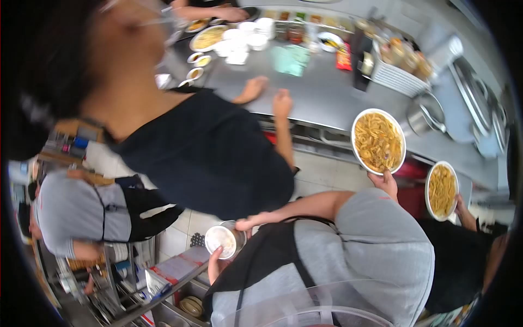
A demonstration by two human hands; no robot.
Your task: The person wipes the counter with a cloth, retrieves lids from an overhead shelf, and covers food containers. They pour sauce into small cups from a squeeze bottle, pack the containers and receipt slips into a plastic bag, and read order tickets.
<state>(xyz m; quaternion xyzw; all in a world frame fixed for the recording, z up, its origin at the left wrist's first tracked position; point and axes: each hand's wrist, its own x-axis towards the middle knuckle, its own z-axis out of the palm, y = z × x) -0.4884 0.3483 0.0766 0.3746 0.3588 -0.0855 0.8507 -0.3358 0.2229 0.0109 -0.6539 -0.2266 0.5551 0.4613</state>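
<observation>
Round pale-topped tub (220, 242), held in both hands, well apart from the near edge of the grey steel counter (327, 92). Long axis: top toward the left hand (214, 265), base toward the right hand (248, 222). Left thumb bent onto rim, remaining left fingers hidden; right fingers partly curled against side.

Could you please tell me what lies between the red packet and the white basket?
A narrow black thing, too blurred to name, lies between packet and basket, in the head view.
</observation>
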